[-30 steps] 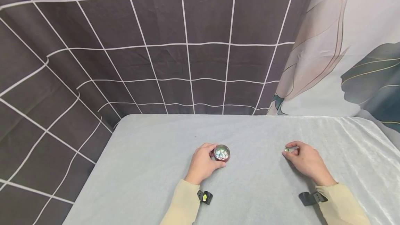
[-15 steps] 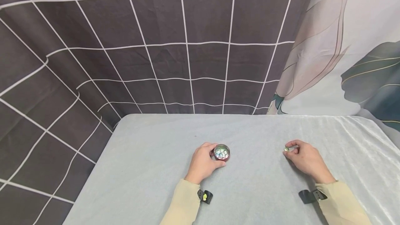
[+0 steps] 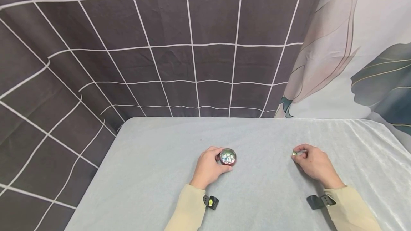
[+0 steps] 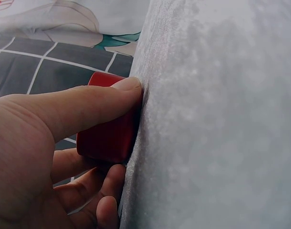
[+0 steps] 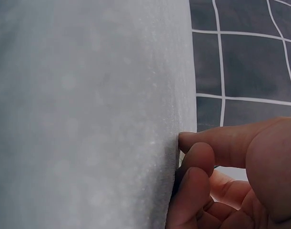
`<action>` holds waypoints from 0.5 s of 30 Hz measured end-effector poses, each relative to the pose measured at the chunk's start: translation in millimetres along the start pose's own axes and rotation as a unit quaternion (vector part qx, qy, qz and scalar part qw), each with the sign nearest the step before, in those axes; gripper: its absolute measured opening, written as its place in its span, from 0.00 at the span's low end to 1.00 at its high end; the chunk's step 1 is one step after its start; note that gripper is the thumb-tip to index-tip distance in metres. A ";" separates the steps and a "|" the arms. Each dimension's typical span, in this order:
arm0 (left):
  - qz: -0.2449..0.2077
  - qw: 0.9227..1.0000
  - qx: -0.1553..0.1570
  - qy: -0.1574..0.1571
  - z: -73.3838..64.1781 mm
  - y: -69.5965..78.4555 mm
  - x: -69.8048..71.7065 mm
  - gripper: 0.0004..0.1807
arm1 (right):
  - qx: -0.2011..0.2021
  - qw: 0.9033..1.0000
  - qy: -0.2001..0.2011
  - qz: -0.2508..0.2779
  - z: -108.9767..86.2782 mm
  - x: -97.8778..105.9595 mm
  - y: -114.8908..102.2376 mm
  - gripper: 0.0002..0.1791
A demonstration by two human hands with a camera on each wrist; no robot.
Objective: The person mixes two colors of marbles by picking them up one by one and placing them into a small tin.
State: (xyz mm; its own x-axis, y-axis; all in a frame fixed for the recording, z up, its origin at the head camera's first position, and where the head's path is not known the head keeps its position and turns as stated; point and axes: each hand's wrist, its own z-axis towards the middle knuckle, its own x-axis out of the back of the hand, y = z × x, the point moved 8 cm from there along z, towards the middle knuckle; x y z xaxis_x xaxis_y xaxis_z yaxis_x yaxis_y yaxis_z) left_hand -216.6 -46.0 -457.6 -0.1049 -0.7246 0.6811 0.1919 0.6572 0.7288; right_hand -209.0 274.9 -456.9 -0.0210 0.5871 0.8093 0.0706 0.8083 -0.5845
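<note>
On the pale cloth, my left hand [image 3: 208, 168] grips a small round red tin [image 3: 233, 163] by its sides, thumb on the near side and fingers on the far side. Several shiny, clear round pieces like glass beads [image 3: 228, 158] lie inside it. The left wrist view shows the red wall of the tin [image 4: 109, 140] behind the thumb, resting against the cloth. Off to the right, my right hand [image 3: 314, 163] pinches a small greenish glass bead [image 3: 294, 153] between thumb and index finger, at the cloth. In the right wrist view, the fingers [image 5: 195, 188] hide nearly all of the bead.
A light grey velvety cloth [image 3: 154, 174] covers the table. Behind it and at the left hangs a dark curtain [image 3: 170, 63] with white grid lines. A pale curtain with leaf prints [image 3: 337, 92] hangs at the back right. Both wrists wear black straps.
</note>
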 end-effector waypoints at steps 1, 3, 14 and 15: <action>0.000 1.000 0.000 0.000 0.0 0.1 0.1 0.30 | 0.000 1.000 0.000 0.000 0.0 0.0 0.0 0.15; 0.001 1.000 -0.001 0.001 0.0 0.1 0.2 0.29 | 0.002 1.000 0.001 0.000 -0.1 -0.1 -0.2 0.15; 0.012 1.000 -0.013 0.000 0.6 1.3 1.1 0.30 | -0.012 1.000 0.011 -0.004 -0.8 -0.1 -0.2 0.14; 0.011 1.000 -0.013 0.000 0.6 1.3 1.1 0.30 | -0.014 1.000 0.011 -0.004 -1.0 -0.2 0.0 0.14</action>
State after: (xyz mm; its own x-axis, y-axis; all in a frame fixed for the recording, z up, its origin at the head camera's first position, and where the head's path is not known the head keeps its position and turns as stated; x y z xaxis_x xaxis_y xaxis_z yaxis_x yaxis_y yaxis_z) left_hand -217.1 -45.8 -455.9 -0.1003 -0.7097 0.6973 0.2190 0.6679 0.7113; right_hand -207.9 274.7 -457.1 0.0001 0.5793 0.8151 0.0990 0.8111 -0.5764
